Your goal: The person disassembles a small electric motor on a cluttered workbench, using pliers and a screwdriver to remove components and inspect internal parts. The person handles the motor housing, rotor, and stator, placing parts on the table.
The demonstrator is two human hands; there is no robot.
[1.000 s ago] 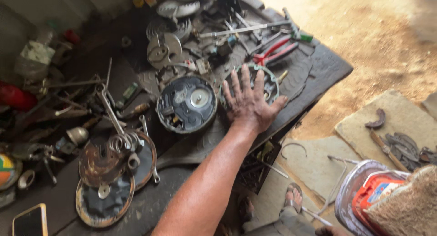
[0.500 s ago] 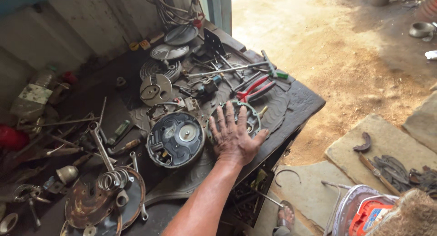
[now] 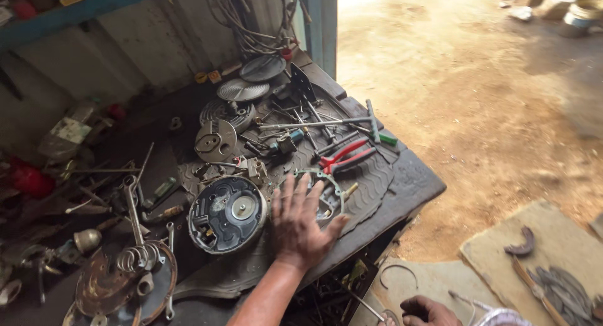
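Left hand lies flat, fingers spread, holding nothing, half-covering a ring-shaped part beside a round motor housing; right hand, cut off at the frame's edge, grip unclear.

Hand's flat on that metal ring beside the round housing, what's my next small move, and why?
Probably curl the left hand around the ring and lift it: the palm lies open on it, gripping nothing, and the round housing sits free alongside.

A grimy, pale wall backs the dark, cluttered surface; beyond a blue-green post, sunlight floods the dirt floor.
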